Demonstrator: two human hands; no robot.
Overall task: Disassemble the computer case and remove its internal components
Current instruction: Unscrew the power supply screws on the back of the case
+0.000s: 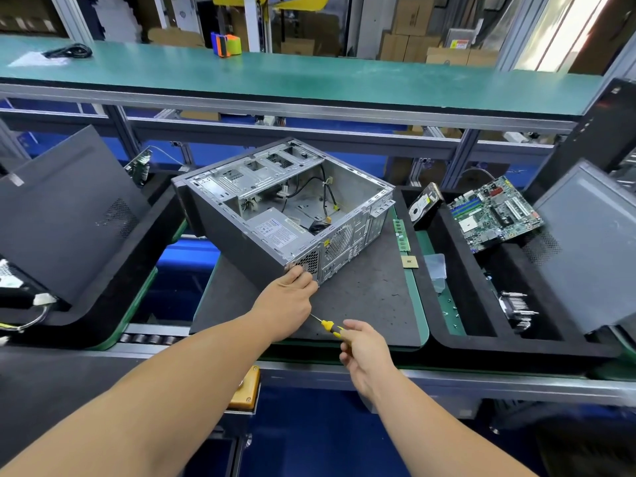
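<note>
An open grey computer case (241, 232) lies on its side on a dark mat (361, 304), its side panel off. Inside it sit a silver power supply (275, 230) and loose black and yellow cables (325, 201). My left hand (289, 297) rests at the case's near rear corner, fingers pinched against the power supply's vent grille. My right hand (361, 346) is shut on a yellow-and-black screwdriver (327, 326), held low in front of the mat with its tip pointing toward my left hand.
A RAM stick (401, 234) and a CPU chip (409, 262) lie on the mat's right edge. The black tray (454, 321) on the right holds a motherboard (495, 213), hard drive (425, 204), heatsink (516, 304) and side panel (585, 242). Another panel (69, 208) leans at left.
</note>
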